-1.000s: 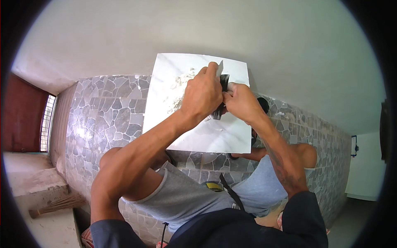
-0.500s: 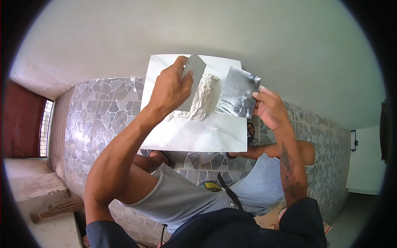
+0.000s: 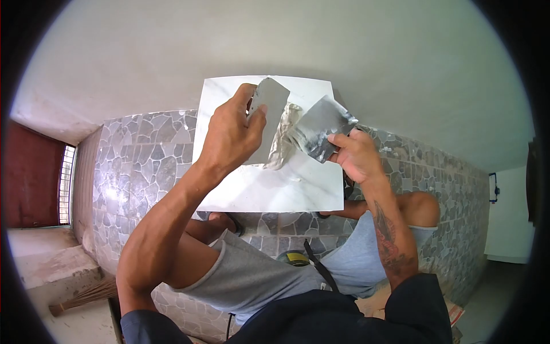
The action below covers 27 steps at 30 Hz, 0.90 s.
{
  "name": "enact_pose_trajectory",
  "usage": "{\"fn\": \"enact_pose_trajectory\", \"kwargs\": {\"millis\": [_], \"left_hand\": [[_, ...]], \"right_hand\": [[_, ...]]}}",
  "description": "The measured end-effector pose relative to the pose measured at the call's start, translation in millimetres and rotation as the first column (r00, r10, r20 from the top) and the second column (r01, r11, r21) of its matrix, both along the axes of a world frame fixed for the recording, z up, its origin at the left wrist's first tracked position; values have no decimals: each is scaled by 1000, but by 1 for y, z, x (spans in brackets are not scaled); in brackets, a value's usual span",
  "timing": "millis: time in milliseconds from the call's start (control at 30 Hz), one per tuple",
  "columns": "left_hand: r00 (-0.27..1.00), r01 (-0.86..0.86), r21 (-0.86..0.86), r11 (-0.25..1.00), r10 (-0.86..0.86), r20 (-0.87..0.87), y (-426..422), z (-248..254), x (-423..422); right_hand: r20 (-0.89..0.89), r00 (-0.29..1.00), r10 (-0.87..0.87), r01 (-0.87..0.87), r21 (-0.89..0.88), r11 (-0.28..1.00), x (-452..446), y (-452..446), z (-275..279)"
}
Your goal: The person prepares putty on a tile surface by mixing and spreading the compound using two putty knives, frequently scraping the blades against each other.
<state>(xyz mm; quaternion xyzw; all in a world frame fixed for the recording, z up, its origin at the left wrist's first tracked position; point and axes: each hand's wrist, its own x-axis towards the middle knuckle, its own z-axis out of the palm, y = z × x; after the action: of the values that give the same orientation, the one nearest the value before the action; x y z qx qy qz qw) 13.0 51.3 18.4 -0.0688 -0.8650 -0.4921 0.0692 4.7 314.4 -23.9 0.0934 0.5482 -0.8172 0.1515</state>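
Note:
A ridge of wet, off-white putty (image 3: pixel 281 143) lies on a white marble-look board (image 3: pixel 269 195). My left hand (image 3: pixel 231 132) is closed on the edge of a flat grey scraper plate (image 3: pixel 269 117), which stands over the left side of the putty and hides part of it. On the right, my right hand (image 3: pixel 358 152) pinches a shiny metal scraper plate (image 3: pixel 322 127) between thumb and fingers. White smears mark its face. Its left edge touches or nearly touches the putty; I cannot tell which.
Behind the board rises a plain pale wall (image 3: pixel 286 34). Grey stone-patterned tiles (image 3: pixel 149 155) cover the floor. A yellow and black tape measure (image 3: pixel 296 258) is at my waist, below the board. A straw broom (image 3: pixel 83 297) lies at the lower left.
My right hand has moved left, bringing its tilted scraper plate to the putty. The left hand's plate has turned slightly and now covers more of the putty's lower left part.

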Motion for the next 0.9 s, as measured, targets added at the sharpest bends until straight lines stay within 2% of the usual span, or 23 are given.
{"fn": "enact_pose_trajectory", "kwargs": {"millis": [33, 133, 233, 333, 433, 467, 567, 700, 800, 900], "left_hand": [[1000, 4, -4, 1000, -4, 17, 1, 2, 1], [997, -4, 33, 999, 6, -73, 7, -5, 3], [997, 31, -16, 999, -32, -67, 12, -2, 6], [998, 32, -8, 999, -32, -62, 19, -6, 6], [993, 21, -40, 999, -25, -119, 26, -10, 8], [981, 4, -40, 999, -11, -193, 28, -15, 7], [976, 1, -49, 999, -12, -217, 38, -17, 11], [977, -4, -45, 999, -6, -213, 45, -16, 13], [981, -16, -31, 999, 10, -194, 48, -15, 15], [965, -34, -80, 996, 12, -263, 50, -19, 11]], "right_hand": [[6, 1000, 1, -1, -31, 1000, 0, -1, -3], [34, 999, 8, -9, 26, 1000, -2, -4, -15], [-65, 996, -53, 66, 212, 975, 6, -27, -9], [-196, 979, 56, 86, 645, 759, -5, -38, -34], [-379, 923, 65, 226, 671, 706, -5, -60, -28], [-331, 937, 109, 190, 748, 636, -3, -63, -19], [-395, 902, 172, 250, 805, 538, 8, -80, 4], [-374, 916, 144, 232, 787, 571, 15, -85, 15], [-385, 912, 143, 233, 772, 591, 14, -77, 2], [-485, 852, 198, 302, 763, 571, 30, -75, 8]]}}
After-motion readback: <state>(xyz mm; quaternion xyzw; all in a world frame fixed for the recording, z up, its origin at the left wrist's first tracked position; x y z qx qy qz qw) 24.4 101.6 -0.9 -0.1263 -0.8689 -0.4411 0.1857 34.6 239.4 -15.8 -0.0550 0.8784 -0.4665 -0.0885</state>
